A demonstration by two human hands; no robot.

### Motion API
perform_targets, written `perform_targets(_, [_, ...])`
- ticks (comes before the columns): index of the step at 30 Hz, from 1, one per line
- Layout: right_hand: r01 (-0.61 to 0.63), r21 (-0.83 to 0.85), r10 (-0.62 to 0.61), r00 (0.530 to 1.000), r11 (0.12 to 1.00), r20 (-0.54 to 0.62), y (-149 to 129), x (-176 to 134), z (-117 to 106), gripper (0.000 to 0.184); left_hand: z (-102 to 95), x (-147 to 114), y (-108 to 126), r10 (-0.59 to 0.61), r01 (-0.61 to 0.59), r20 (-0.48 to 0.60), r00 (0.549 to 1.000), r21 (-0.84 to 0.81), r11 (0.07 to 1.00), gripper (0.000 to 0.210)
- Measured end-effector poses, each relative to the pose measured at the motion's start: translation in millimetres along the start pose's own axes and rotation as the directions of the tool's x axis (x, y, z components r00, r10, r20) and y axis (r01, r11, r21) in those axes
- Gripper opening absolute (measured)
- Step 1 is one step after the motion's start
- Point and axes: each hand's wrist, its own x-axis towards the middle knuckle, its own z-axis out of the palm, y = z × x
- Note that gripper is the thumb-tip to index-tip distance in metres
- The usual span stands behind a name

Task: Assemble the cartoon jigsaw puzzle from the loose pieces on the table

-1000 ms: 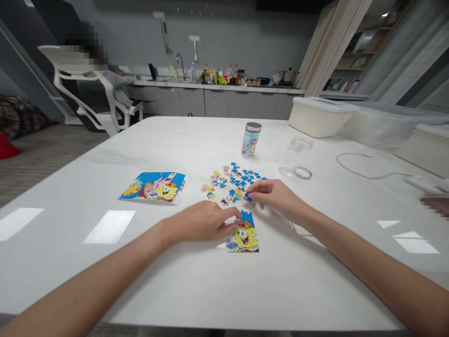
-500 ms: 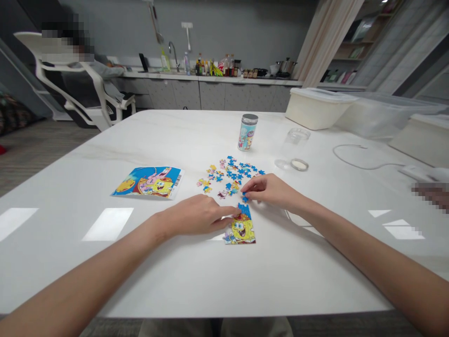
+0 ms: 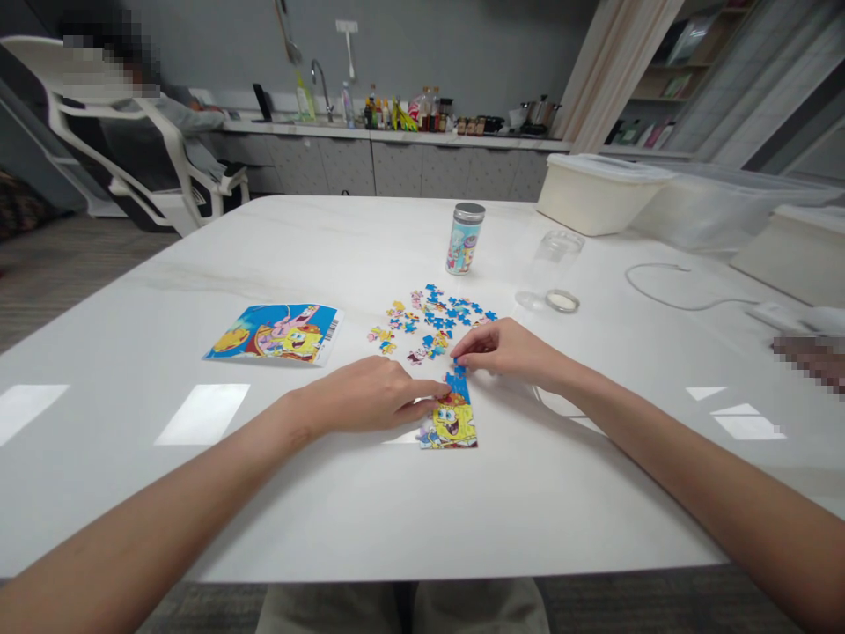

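My right hand (image 3: pixel 500 345) pinches a blue puzzle piece (image 3: pixel 459 363) between thumb and fingertips, at the top edge of the joined part of a jigsaw puzzle (image 3: pixel 455 424). That joined part shows a yellow cartoon sponge under a blue strip. On its upper left lies the outstretched index finger of my left hand (image 3: pixel 371 394), thumb apart below it; the left hand's other fingers are curled and partly hidden. Loose puzzle pieces (image 3: pixel 437 319), blue, yellow and pink, are scattered just beyond both hands. A printed picture sheet (image 3: pixel 281 335) with the same cartoon lies left of them.
A cartoon-printed tin (image 3: pixel 464 239) with a silver lid stands behind the pieces. Right of it are a clear jar (image 3: pixel 560 255) and a round lid (image 3: pixel 562 301). White cable (image 3: pixel 679 304) and storage boxes (image 3: pixel 604 195) lie farther right. Someone sits in a chair (image 3: pixel 175 167) at back left.
My right hand has brought the blue piece down against the joined part's top edge. My left index finger stays on the puzzle. The whole view has shifted slightly.
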Motion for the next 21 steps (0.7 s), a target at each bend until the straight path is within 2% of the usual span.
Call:
perform_targets(9, [0.01, -0.06, -0.01, 1.0, 0.998, 0.009, -0.1, -0.6, 1.3, 0.013, 4.1, -1.2, -2.8, 0.054, -0.052, -0.082, 0.995, 0.03, 0.998, 0.034])
perform_targets(21, [0.086, -0.29, -0.091, 0.996, 0.953, -0.006, 6.2, 0.9, 2.5, 0.01, 1.7, 0.0, -1.8, 0.034, -0.035, -0.051, 0.998, -0.012, 0.999, 0.032])
